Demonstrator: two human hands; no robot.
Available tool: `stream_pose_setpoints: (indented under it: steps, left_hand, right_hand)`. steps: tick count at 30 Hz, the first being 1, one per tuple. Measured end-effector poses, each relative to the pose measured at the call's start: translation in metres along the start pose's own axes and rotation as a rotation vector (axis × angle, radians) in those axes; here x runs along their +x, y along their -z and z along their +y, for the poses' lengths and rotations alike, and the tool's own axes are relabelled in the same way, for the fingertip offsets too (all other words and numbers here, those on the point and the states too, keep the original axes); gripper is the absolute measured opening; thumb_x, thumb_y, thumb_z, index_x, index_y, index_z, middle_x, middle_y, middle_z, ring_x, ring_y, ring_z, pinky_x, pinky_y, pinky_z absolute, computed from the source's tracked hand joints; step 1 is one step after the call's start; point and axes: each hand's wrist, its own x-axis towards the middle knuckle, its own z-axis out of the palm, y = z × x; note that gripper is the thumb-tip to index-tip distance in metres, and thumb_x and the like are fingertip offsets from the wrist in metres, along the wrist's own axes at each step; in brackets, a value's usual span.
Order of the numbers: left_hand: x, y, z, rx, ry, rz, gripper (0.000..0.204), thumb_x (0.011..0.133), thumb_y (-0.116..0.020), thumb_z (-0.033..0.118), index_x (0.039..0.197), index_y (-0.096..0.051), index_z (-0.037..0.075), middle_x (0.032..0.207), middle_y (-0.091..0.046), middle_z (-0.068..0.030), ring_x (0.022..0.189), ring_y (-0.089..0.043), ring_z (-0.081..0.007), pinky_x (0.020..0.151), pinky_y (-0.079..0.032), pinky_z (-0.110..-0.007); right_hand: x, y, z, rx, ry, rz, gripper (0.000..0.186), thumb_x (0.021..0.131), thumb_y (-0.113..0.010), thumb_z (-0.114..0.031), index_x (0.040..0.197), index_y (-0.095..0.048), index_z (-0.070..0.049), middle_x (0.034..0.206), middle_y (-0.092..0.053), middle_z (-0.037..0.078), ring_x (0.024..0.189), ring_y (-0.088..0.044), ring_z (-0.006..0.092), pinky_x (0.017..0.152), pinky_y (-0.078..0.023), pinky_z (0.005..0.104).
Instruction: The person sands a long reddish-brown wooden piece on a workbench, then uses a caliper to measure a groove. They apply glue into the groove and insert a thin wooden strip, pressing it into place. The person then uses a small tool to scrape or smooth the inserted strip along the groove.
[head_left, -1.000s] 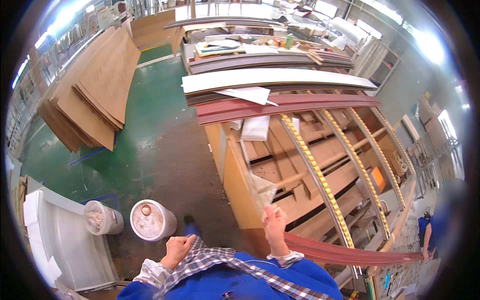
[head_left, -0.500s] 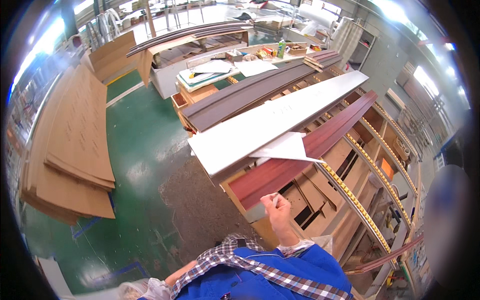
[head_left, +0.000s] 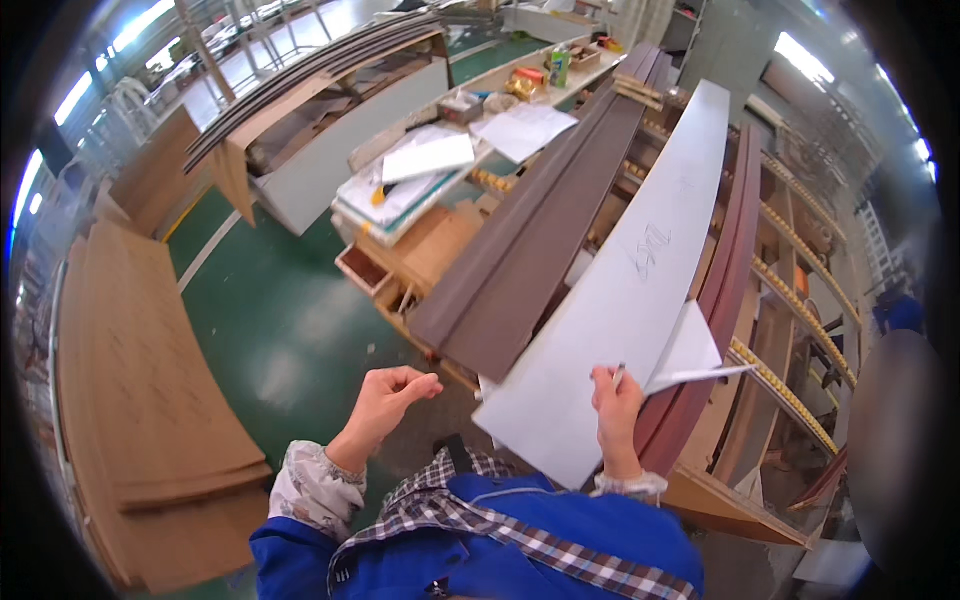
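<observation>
My left hand (head_left: 392,405) is raised left of the panels, its thumb pressed to curled fingers and nothing visible in it. A short, slim pen-like stick (head_left: 619,373) pokes up from the closed fingers of my right hand (head_left: 618,410). That hand is over the near end of a long white panel (head_left: 640,250), which bears a handwritten mark; I cannot tell whether they touch. Beside it, white sheets (head_left: 692,345) lie across a dark red moulded board (head_left: 725,270). Left of the white panel runs a brown moulded board (head_left: 530,240).
A rack with yellow roller strips (head_left: 790,398) supports the boards. Papers (head_left: 428,158) and small goods cover a workbench beyond. Flat cardboard (head_left: 140,380) is stacked at the left, and more dark boards (head_left: 330,75) lie at the back left. Green floor (head_left: 280,300) lies between.
My left hand has risen into view from the lower edge. The view has turned, and my right hand has moved from the red board's end to the white panel, still holding the small stick.
</observation>
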Motion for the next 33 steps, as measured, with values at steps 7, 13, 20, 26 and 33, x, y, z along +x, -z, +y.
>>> stream_pose_setpoints:
  steps: [7, 13, 20, 26, 33]
  left_hand:
    - [0.238, 0.08, 0.02, -0.034, -0.059, -0.129, 0.029, 0.098, -0.057, 0.02, 0.097, -0.068, -0.008, 0.091, -0.071, -0.008, 0.072, -0.065, -0.0135, 0.068, -0.053, -0.027]
    - [0.525, 0.148, 0.054, 0.228, -0.263, -0.006, 0.031, 0.091, -0.067, 0.02, 0.111, -0.068, -0.003, 0.088, -0.071, -0.0112, 0.066, -0.067, -0.0141, 0.059, -0.052, -0.028]
    - [0.87, 0.136, 0.035, 0.935, -0.405, 0.213, 0.031, 0.086, -0.064, 0.03, 0.099, -0.07, 0.003, 0.099, -0.071, -0.0167, 0.092, -0.066, -0.0343, 0.082, -0.05, -0.047]
    - [1.01, 0.188, -0.025, 1.073, -0.558, -0.004, 0.034, 0.093, -0.056, 0.029, 0.102, -0.069, -0.002, 0.101, -0.069, -0.0214, 0.09, -0.067, -0.0357, 0.079, -0.052, -0.046]
    - [0.984, 0.09, -0.071, 1.07, -0.488, -0.171, 0.039, 0.099, -0.049, 0.029, 0.11, -0.068, -0.004, 0.11, -0.066, -0.0267, 0.098, -0.065, -0.04, 0.085, -0.051, -0.046]
  right_hand:
    - [-0.004, -0.032, -0.03, -0.352, 0.021, 0.477, 0.01, 0.089, -0.065, -0.01, 0.094, -0.064, -0.002, 0.067, -0.05, -0.006, 0.056, -0.041, 0.0026, 0.05, -0.031, 0.0199]
    - [-0.078, -0.034, 0.046, -0.325, 0.04, 1.012, 0.012, 0.092, -0.061, -0.012, 0.099, -0.061, -0.003, 0.068, -0.048, -0.006, 0.054, -0.039, 0.0017, 0.046, -0.029, 0.0204]
    - [-0.086, -0.162, 0.06, -0.372, 0.043, 1.331, 0.014, 0.093, -0.063, -0.016, 0.098, -0.061, -0.004, 0.065, -0.045, -0.008, 0.048, -0.035, 0.0004, 0.041, -0.024, 0.0203]
    - [-0.077, -0.252, 0.039, -0.424, -0.161, 1.6, 0.019, 0.086, -0.069, -0.015, 0.097, -0.067, 0.0, 0.074, -0.062, 0.0, 0.058, -0.053, 0.0063, 0.053, -0.043, 0.0243]
    - [-0.128, -0.348, 0.024, -0.435, -0.196, 1.928, 0.01, 0.088, -0.069, -0.015, 0.092, -0.064, -0.008, 0.066, -0.052, -0.008, 0.051, -0.043, 0.0018, 0.046, -0.032, 0.0208]
